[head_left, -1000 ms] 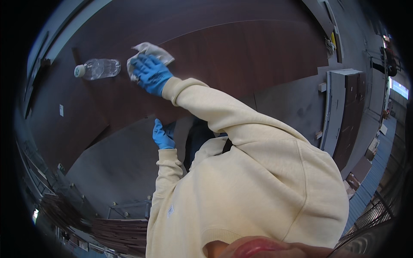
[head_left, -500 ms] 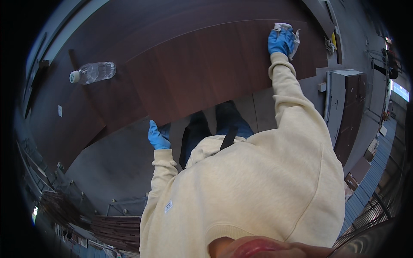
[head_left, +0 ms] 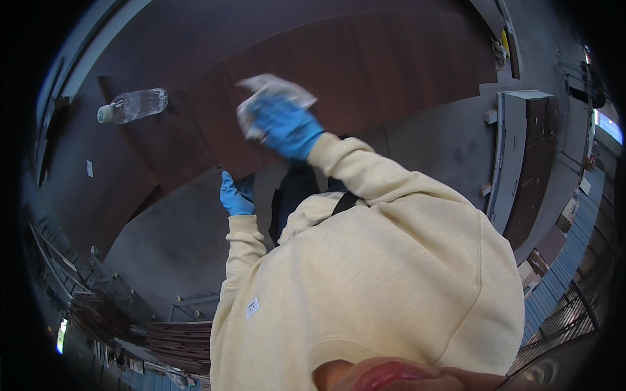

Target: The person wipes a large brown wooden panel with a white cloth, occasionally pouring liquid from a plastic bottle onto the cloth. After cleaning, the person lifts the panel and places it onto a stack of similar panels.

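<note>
My right hand (head_left: 285, 128), in a blue glove, grips a crumpled white cloth (head_left: 277, 85) over the left part of a long dark brown panel (head_left: 365, 72). Hand and cloth are blurred by motion, and whether the cloth touches the surface I cannot tell. Also gloved in blue, my left hand (head_left: 236, 195) holds the panel's near edge by its left corner. Its thumb points up at the edge, while the fingers are partly in shadow below. To the left, a clear plastic bottle (head_left: 138, 106) with a pale cap lies on its side.
A larger dark brown surface (head_left: 85, 195) extends left and behind the panel, with a small white label (head_left: 89, 169) on it. A cabinet-like stack (head_left: 527, 163) stands on the floor at right. Brown boards (head_left: 176, 345) are piled at lower left. Another rag (head_left: 501, 53) hangs at the far right.
My right hand has swept the cloth from the panel's far right end leftward and nearer to me. My left hand stays by the near edge. The whole view has shifted slightly.
</note>
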Demonstrator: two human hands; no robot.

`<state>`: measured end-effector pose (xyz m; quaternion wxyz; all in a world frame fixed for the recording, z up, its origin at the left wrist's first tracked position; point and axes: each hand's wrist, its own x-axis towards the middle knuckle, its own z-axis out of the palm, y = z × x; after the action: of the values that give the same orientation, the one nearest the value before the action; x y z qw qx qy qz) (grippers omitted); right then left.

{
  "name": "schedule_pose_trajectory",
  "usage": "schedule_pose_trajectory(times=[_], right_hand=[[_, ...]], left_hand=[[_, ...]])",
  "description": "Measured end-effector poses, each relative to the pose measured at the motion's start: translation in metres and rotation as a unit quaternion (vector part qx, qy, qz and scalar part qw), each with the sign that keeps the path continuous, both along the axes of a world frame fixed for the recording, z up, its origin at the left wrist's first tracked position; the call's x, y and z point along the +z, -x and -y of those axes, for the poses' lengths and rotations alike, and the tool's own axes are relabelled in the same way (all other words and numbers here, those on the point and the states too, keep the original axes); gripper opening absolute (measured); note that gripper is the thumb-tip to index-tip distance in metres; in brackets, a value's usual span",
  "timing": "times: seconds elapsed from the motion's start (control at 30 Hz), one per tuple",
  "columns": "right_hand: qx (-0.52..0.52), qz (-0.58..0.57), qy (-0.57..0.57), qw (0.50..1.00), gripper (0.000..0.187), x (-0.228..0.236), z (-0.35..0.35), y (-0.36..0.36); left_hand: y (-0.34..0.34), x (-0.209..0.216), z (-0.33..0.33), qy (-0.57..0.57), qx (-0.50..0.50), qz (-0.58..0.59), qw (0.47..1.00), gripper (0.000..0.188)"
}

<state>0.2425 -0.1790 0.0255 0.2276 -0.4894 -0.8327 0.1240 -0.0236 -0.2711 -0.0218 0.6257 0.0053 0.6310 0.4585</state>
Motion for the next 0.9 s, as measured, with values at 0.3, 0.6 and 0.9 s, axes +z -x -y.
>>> schedule_pose_trajectory(times=[0.3, 0.6, 0.9], right_hand=[[-0.474, 0.199, -0.156, 0.843, 0.029, -0.021, 0.081, -0.38], [-0.592, -0.05, -0.196, 0.78, 0.025, -0.022, 0.046, -0.402], [0.229, -0.055, 0.087, 0.968, 0.041, -0.01, 0.088, 0.044]], left_hand=[[-0.003, -0.002, -0.003, 0.001, -0.006, 0.027, 1.0, 0.046], [-0.007, 0.01, -0.003, 0.002, 0.013, 0.049, 0.999, 0.047], [0.001, 0.009, -0.01, 0.003, -0.016, 0.095, 0.995, 0.047]])
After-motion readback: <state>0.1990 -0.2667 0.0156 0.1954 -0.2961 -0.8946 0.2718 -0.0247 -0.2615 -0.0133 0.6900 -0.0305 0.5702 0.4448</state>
